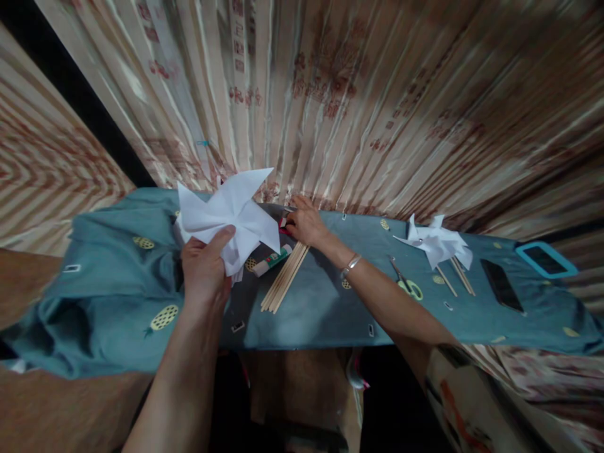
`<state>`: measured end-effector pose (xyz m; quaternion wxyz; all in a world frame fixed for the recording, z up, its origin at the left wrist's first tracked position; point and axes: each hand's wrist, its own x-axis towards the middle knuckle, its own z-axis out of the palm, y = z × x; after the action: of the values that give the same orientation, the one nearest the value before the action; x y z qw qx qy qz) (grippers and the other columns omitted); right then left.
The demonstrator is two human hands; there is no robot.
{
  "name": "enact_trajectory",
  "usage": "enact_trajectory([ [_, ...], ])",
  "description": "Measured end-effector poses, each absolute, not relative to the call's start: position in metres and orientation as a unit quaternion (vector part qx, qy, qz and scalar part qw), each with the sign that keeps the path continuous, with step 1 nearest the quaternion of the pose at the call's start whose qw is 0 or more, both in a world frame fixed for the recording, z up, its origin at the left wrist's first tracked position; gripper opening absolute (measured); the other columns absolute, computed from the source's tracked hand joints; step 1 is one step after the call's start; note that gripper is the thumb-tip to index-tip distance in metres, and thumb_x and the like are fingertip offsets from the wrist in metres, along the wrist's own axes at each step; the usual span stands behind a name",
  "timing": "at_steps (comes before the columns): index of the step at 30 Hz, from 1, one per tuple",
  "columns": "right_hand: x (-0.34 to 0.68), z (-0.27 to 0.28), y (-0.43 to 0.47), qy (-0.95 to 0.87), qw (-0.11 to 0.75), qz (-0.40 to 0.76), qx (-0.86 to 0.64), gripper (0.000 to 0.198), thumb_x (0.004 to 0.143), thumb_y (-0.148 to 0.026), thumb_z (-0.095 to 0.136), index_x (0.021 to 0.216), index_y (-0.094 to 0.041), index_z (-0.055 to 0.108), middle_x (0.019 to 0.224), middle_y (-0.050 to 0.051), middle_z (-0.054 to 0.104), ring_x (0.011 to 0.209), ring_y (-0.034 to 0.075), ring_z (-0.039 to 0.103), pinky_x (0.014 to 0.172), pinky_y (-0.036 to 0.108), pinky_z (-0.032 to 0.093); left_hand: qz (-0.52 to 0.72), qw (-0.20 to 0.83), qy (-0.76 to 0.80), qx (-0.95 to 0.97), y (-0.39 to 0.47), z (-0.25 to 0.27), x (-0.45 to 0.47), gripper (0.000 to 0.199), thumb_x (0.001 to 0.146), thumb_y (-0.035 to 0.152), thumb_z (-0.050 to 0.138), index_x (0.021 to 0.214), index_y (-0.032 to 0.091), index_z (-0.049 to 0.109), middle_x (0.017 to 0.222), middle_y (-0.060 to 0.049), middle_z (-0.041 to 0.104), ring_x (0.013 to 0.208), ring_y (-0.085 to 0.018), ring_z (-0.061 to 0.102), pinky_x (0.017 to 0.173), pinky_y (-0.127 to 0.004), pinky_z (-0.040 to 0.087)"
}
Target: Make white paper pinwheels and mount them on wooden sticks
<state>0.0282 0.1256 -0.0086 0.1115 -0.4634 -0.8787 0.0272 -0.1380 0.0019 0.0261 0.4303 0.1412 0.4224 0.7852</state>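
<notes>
My left hand (205, 267) pinches a white folded-paper pinwheel (236, 211), its thumb pressing near the centre and the points spread out. More white paper shows beneath the pinwheel. Farther right, my right hand (306, 223) reaches to the back of the table, fingers curled at a small red-and-white thing (284, 226). What the fingers grip there is too small and too covered to name. Just below that hand lies a bundle of thin wooden sticks (284, 277). Between the pinwheel and the sticks is a glue stick (272, 260) with a green-and-white label.
On the right lie finished-looking white pinwheels on sticks (438, 242), scissors (408, 286) with green-yellow handles, a dark phone (503, 286) and a blue-framed device (546, 259). A teal cloth (325, 314) covers the narrow table, bunched at left. Pleated curtains (330, 94) hang close behind.
</notes>
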Motion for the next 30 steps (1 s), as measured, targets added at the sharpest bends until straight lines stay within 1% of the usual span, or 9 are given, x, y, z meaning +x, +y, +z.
enact_trajectory([
  [2,0.027,-0.012,0.131,-0.883,0.096,0.028,-0.460,0.013,0.083,-0.016,0.067,0.087,-0.010,0.078,0.135,0.021,0.061,0.142,0.030,0.042,0.124,0.048,0.023,0.784,0.429,0.426,0.139,0.002,0.025,-0.138,0.027,0.044,0.016,0.082,0.063,0.018,0.063,0.068,0.001,0.073,0.073,-0.021,0.073,0.071,-0.031,0.061],
  [4,0.028,-0.016,0.135,-0.879,0.100,0.039,-0.464,0.012,0.081,-0.016,0.068,0.087,-0.011,0.079,0.135,0.019,0.061,0.141,0.030,0.044,0.123,0.048,0.024,0.785,0.431,0.422,0.138,0.002,0.025,-0.139,0.027,0.043,0.016,0.083,0.063,0.018,0.064,0.067,0.001,0.073,0.070,-0.020,0.072,0.071,-0.030,0.061],
  [6,0.029,-0.021,0.137,-0.868,0.124,0.058,-0.477,0.014,0.080,-0.014,0.069,0.089,-0.013,0.079,0.137,0.018,0.060,0.140,0.030,0.045,0.122,0.049,0.027,0.784,0.434,0.421,0.140,0.002,0.024,-0.139,0.027,0.044,0.017,0.083,0.063,0.017,0.065,0.066,0.000,0.073,0.069,-0.020,0.072,0.071,-0.030,0.061],
  [9,0.030,-0.029,0.139,-0.839,0.182,0.106,-0.502,0.022,0.079,-0.013,0.067,0.096,-0.016,0.079,0.137,0.014,0.061,0.137,0.030,0.049,0.117,0.048,0.036,0.786,0.432,0.417,0.147,0.001,0.024,-0.138,0.025,0.045,0.018,0.083,0.063,0.017,0.065,0.066,0.001,0.073,0.069,-0.020,0.072,0.072,-0.032,0.061],
  [12,0.031,-0.036,0.142,-0.818,0.212,0.136,-0.517,0.028,0.079,-0.012,0.065,0.102,-0.019,0.079,0.136,0.010,0.062,0.134,0.029,0.053,0.111,0.047,0.042,0.789,0.429,0.413,0.149,0.000,0.024,-0.139,0.025,0.045,0.018,0.084,0.063,0.017,0.066,0.065,0.001,0.073,0.066,-0.020,0.071,0.072,-0.032,0.061],
  [18,0.031,-0.041,0.147,-0.820,0.206,0.130,-0.518,0.026,0.075,-0.011,0.068,0.096,-0.020,0.080,0.134,0.010,0.062,0.135,0.031,0.051,0.112,0.048,0.041,0.781,0.438,0.417,0.154,0.000,0.026,-0.139,0.026,0.045,0.017,0.084,0.060,0.020,0.063,0.066,0.003,0.073,0.069,-0.020,0.072,0.072,-0.032,0.062],
  [23,0.029,-0.036,0.149,-0.835,0.187,0.117,-0.504,0.012,0.073,-0.010,0.069,0.078,-0.018,0.077,0.116,0.011,0.069,0.129,0.031,0.054,0.110,0.046,0.042,0.790,0.431,0.409,0.151,0.002,0.023,-0.139,0.026,0.045,0.017,0.084,0.061,0.018,0.063,0.066,0.001,0.073,0.065,-0.019,0.071,0.071,-0.032,0.061],
  [26,0.027,-0.033,0.149,-0.840,0.180,0.113,-0.499,0.012,0.073,-0.007,0.066,0.072,-0.016,0.075,0.110,0.012,0.070,0.126,0.030,0.055,0.109,0.044,0.042,0.787,0.431,0.412,0.159,0.003,0.021,-0.138,0.026,0.046,0.017,0.083,0.061,0.019,0.063,0.066,0.001,0.073,0.065,-0.020,0.071,0.069,-0.032,0.061],
  [30,0.027,-0.033,0.147,-0.844,0.179,0.104,-0.494,0.014,0.076,-0.008,0.063,0.074,-0.015,0.074,0.117,0.015,0.068,0.129,0.030,0.052,0.112,0.045,0.039,0.784,0.435,0.410,0.165,0.003,0.020,-0.136,0.024,0.048,0.018,0.083,0.062,0.019,0.063,0.068,0.001,0.073,0.068,-0.020,0.072,0.071,-0.032,0.061],
])
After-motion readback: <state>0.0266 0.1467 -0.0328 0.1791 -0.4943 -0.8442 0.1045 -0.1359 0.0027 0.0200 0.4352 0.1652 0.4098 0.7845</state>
